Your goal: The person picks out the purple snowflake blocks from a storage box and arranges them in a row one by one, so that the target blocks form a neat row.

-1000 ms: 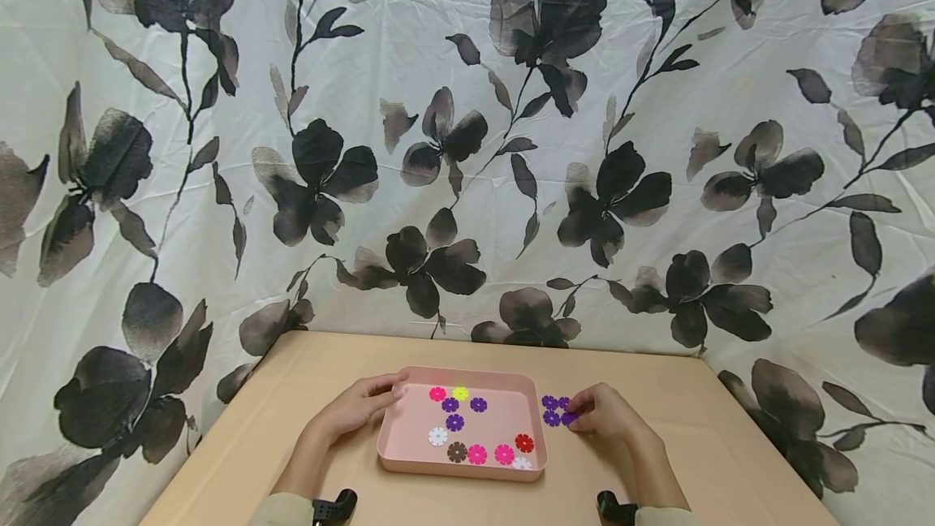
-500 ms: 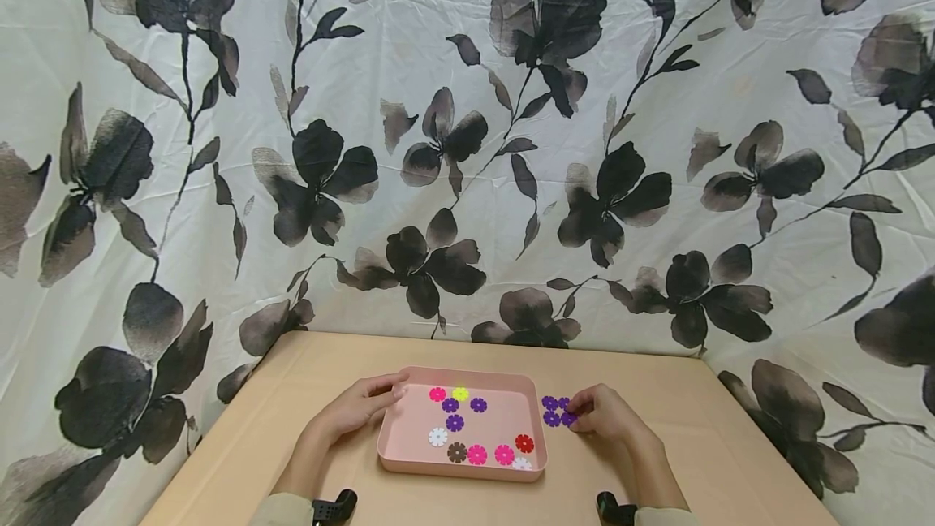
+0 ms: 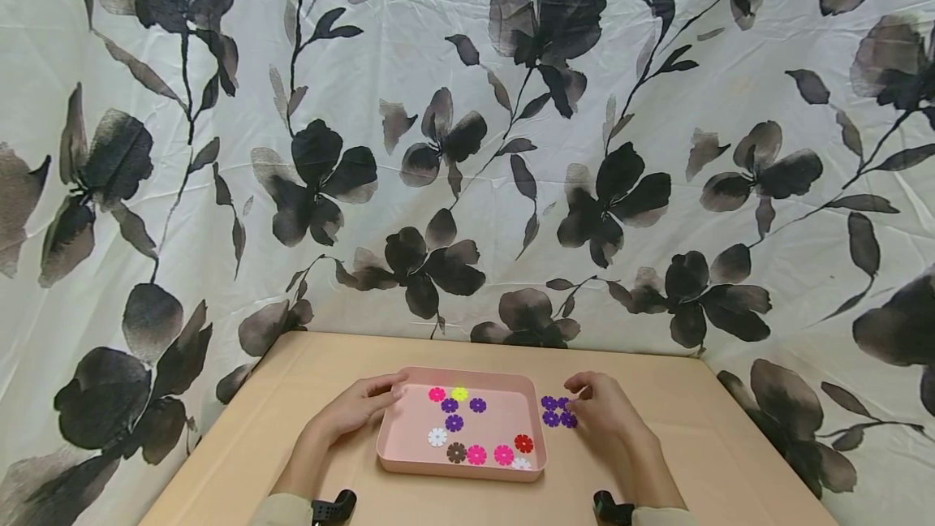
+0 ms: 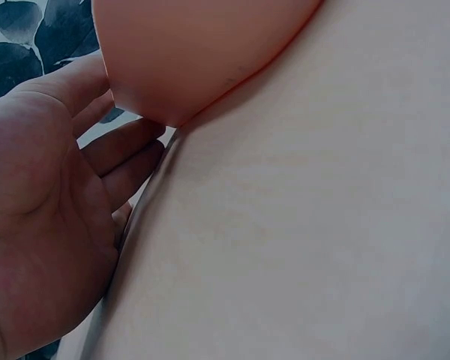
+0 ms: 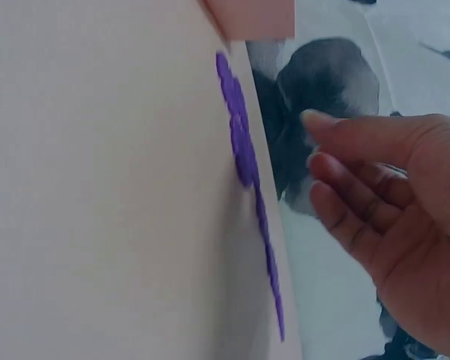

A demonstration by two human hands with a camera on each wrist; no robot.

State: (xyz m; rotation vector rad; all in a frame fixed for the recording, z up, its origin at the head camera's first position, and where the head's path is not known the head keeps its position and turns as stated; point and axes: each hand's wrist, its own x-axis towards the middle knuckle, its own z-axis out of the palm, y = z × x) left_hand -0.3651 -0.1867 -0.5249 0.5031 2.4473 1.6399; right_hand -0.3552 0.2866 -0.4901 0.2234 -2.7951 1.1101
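Note:
Several purple flower-shaped discs (image 3: 551,419) lie in a tight cluster on the table, right of a pink tray (image 3: 497,392). Just right of that cluster is my right hand (image 3: 605,411), its fingers loosely bent. In the right wrist view, my right hand (image 5: 405,210) holds nothing, and a gap separates it from the purple discs (image 5: 244,142). My left hand (image 3: 358,408) rests its fingers against the tray's far left side. The left wrist view has those fingertips at the tray's outer wall (image 4: 202,52), partly hidden behind it.
Inside the tray lie flower-shaped discs, among them a yellow disc (image 3: 459,394), a brown disc (image 3: 456,452) and a red disc (image 3: 523,443). A light wooden-toned table (image 3: 438,502) carries everything. Behind it hangs a white cloth (image 3: 511,209) printed with dark flowers.
My right thumb and fingers have come off the purple disc at the cluster's right side and spread slightly. My left hand and the tray stay in place.

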